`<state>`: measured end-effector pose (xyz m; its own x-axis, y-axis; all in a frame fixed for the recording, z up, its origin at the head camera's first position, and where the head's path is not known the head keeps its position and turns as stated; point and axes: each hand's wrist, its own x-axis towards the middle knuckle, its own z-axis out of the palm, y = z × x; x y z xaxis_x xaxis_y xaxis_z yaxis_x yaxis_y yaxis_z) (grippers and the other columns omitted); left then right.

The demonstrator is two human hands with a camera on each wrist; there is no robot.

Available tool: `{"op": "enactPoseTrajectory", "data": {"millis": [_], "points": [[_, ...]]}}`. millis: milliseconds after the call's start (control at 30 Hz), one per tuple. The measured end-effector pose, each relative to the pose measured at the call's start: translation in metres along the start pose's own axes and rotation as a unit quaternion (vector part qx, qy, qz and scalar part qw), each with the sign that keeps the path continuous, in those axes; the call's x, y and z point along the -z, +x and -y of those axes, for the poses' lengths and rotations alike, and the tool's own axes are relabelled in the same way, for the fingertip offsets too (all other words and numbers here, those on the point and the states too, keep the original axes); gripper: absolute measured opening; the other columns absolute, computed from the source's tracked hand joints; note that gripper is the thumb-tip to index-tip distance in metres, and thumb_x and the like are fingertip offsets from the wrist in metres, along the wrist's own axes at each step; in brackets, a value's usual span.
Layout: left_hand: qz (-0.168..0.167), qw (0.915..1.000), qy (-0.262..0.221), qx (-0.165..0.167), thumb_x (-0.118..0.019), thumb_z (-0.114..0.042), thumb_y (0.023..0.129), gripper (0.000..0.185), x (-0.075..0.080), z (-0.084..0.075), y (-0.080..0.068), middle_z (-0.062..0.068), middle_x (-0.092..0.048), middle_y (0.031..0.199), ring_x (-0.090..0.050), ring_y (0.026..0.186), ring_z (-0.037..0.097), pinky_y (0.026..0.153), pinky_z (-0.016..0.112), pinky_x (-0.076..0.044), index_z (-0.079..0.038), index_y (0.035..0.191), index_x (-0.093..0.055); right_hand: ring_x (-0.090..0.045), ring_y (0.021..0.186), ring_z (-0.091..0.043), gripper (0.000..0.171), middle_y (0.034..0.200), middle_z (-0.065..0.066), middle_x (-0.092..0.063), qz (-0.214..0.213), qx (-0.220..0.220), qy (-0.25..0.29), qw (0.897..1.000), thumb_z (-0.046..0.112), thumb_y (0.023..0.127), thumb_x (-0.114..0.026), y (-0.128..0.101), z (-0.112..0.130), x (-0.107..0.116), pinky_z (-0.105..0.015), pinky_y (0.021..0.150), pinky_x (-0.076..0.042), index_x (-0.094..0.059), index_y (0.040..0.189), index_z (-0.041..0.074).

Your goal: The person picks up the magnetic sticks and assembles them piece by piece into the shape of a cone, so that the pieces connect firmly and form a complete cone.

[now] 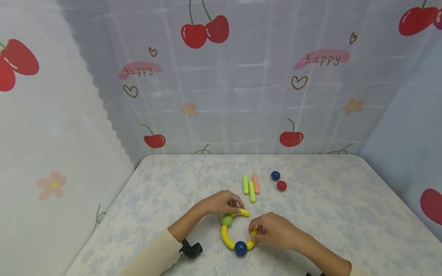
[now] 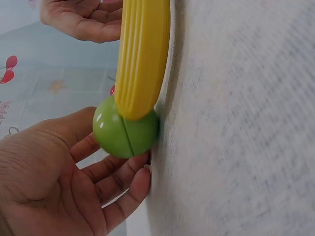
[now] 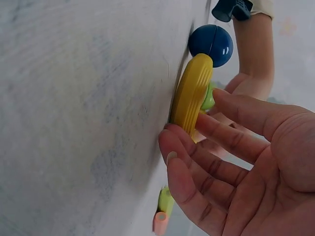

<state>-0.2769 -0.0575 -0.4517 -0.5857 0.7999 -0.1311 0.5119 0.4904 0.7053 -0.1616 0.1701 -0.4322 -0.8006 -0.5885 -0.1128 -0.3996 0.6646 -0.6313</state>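
Curved yellow rods and two balls form an open ring on the table. My left hand (image 1: 221, 202) pinches the upper yellow curved rod (image 1: 244, 212), just beyond the green ball (image 1: 226, 220). Another yellow rod (image 1: 226, 237) runs from that green ball down to the dark blue ball (image 1: 240, 248). On the right side, my right hand (image 1: 274, 231) grips the yellow curved rod (image 3: 192, 93) that joins the blue ball, thumb on one side and fingers curled at its free end. A gap separates the free ends of the upper and right rods.
Beyond the hands lie two lime green sticks (image 1: 245, 184) and a salmon-pink stick (image 1: 256, 184). Farther right are a loose dark blue ball (image 1: 275, 176) and a red ball (image 1: 281, 186). Cherry-print curtains (image 1: 224, 96) enclose the table (image 1: 165, 180) at the back and sides.
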Motion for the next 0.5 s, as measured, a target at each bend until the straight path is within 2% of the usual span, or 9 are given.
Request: {"op": "enactPoseTrajectory", "data": {"millis": [200,367,500], "points": [[0.01,0.9998,0.003,0.018,-0.071,-0.013,0.097,0.017,0.002,0.002,-0.009,-0.003,-0.072,0.086,-0.064,0.076,0.004,0.068,0.02,-0.051,-0.013,0.113,-0.075,-0.055,0.065,-0.003,0.015,0.079,0.014,-0.064,-0.004,-0.009,-0.005,1.0,0.023,0.09,-0.079,0.0,-0.005,0.002,-0.024,0.056,-0.046,-0.077,0.104,0.016],[0.018,0.9989,-0.017,0.039,-0.069,-0.011,0.098,0.022,0.002,0.003,-0.017,-0.004,-0.07,0.08,-0.066,0.067,0.011,0.06,0.021,-0.05,-0.01,0.119,-0.072,-0.054,0.064,-0.004,0.014,0.081,0.012,-0.064,-0.014,-0.017,-0.014,1.0,0.023,0.09,-0.078,0.001,-0.01,0.005,-0.024,0.055,-0.045,-0.077,0.103,0.018],[0.004,0.9978,-0.04,0.053,-0.069,-0.011,0.097,0.024,0.001,0.004,-0.023,-0.004,-0.07,0.079,-0.067,0.064,0.015,0.059,0.023,-0.051,-0.007,0.121,-0.071,-0.054,0.065,-0.006,0.013,0.081,0.011,-0.064,-0.02,-0.02,-0.015,0.999,0.023,0.09,-0.078,0.0,-0.015,0.008,-0.025,0.055,-0.045,-0.077,0.103,0.018]]}}
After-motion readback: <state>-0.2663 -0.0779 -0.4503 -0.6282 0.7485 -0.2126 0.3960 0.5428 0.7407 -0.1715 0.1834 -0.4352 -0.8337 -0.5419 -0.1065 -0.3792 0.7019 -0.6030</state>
